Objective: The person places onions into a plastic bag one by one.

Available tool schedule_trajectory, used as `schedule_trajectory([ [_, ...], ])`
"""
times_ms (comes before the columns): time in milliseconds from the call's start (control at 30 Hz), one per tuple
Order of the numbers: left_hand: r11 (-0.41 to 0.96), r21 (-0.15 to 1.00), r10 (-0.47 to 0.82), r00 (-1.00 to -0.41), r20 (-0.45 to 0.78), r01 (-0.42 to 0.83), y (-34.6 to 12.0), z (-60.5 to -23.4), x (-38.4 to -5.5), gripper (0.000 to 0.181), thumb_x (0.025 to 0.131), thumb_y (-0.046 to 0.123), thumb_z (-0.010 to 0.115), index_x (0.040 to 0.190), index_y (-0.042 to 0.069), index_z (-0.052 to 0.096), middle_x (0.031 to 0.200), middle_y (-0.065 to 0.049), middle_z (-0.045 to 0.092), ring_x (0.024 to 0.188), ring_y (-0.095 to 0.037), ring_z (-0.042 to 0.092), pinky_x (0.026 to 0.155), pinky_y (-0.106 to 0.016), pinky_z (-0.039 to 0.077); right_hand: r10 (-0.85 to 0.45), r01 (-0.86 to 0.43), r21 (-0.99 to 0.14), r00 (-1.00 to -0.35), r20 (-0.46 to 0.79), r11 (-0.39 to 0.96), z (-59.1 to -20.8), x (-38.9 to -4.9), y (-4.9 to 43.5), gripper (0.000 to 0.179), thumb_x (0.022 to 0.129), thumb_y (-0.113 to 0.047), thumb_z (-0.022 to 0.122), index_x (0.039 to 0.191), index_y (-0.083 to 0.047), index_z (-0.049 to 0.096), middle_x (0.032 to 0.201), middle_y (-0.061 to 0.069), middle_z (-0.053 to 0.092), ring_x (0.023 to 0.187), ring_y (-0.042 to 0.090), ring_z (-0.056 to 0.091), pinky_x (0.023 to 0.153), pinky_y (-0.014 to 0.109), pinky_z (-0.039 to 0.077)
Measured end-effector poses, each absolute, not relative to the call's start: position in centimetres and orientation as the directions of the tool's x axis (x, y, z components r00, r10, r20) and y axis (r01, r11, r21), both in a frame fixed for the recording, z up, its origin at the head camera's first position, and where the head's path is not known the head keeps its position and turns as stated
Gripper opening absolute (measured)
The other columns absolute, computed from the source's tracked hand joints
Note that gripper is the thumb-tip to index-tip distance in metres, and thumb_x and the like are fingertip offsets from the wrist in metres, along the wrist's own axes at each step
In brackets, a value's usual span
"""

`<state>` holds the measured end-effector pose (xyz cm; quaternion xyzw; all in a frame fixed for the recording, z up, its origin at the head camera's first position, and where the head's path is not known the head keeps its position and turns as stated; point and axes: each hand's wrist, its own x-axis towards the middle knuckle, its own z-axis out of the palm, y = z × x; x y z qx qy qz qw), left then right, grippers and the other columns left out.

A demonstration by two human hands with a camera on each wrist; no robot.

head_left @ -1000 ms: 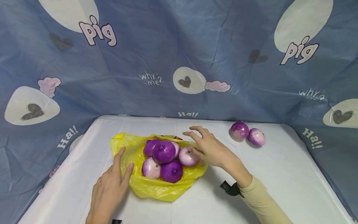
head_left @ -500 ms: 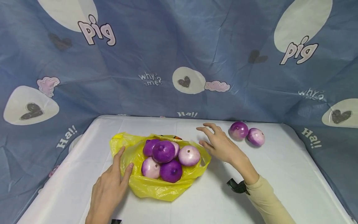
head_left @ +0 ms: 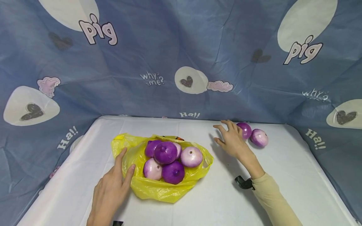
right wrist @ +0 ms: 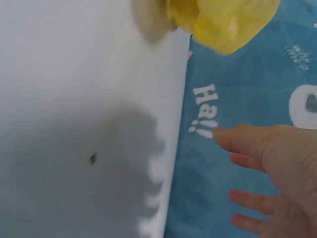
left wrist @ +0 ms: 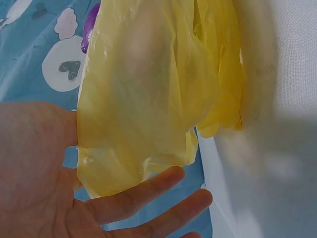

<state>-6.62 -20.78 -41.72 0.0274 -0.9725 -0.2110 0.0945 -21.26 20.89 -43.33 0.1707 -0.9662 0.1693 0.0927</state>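
A yellow plastic bag (head_left: 158,193) lies with its mouth spread, and several purple and white onions (head_left: 165,153) are piled in it. My left hand (head_left: 111,186) is at the bag's left side, its thumb and index finger apart at the rim. In the left wrist view, the bag's film (left wrist: 138,99) hangs beside the palm and the extended fingers (left wrist: 143,193). To the right of the bag, my right hand (head_left: 233,141) is held above the table with nothing in it, fingers spread and slightly bent. It partly covers a purple onion (head_left: 245,130) in the head view.
Beside that purple onion lies a paler onion (head_left: 259,138), near the table's back right. The table (head_left: 209,201) has a white cloth. Behind it hangs a blue printed curtain (head_left: 158,37). A black strap (head_left: 244,182) is on the right wrist.
My right hand has moved away from the pale onion at the bag's right side, rightward toward the two onions outside. The left hand and the bagged onions have stayed in place.
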Motion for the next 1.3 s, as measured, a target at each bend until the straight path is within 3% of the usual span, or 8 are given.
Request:
schedule_trajectory([
  [433, 0.907, 0.42, -0.09, -0.981, 0.173, -0.009, -20.8, -41.9, -6.5, 0.067, 0.112, 0.046, 0.053, 0.171, 0.023, 0.027, 0.128, -0.033, 0.073, 0.09, -0.056, 0.074, 0.063, -0.061, 0.054, -0.199, -0.271, -0.269, -0.944, 0.264, 0.924, -45.5, -22.4, 23.6, 0.044, 0.1, -0.019, 0.076, 0.141, -0.009, 0.064, 0.161, 0.032, 0.042, 0.156, 0.055, 0.029, 0.121, 0.083, 0.015],
  [967, 0.909, 0.417, -0.085, -0.98, 0.18, -0.002, -20.8, -42.0, -6.6, 0.067, 0.112, 0.045, 0.053, 0.17, 0.023, 0.028, 0.125, -0.033, 0.073, 0.09, -0.055, 0.074, 0.063, -0.061, 0.054, -0.149, -0.218, -0.291, -0.959, 0.24, 0.932, -45.9, -23.1, 26.0, 0.043, 0.099, -0.019, 0.076, 0.14, -0.008, 0.066, 0.162, 0.035, 0.039, 0.158, 0.059, 0.025, 0.118, 0.087, 0.017],
  [1300, 0.909, 0.416, -0.089, -0.98, 0.178, -0.007, -20.8, -42.0, -6.7, 0.067, 0.112, 0.045, 0.053, 0.171, 0.023, 0.028, 0.124, -0.032, 0.074, 0.088, -0.055, 0.074, 0.062, -0.06, 0.054, -0.173, -0.244, -0.265, -0.948, 0.266, 0.933, -45.9, -23.3, 27.2, 0.047, 0.092, 0.0, 0.074, 0.137, -0.007, 0.065, 0.159, 0.037, 0.041, 0.154, 0.062, 0.03, 0.115, 0.087, 0.023],
])
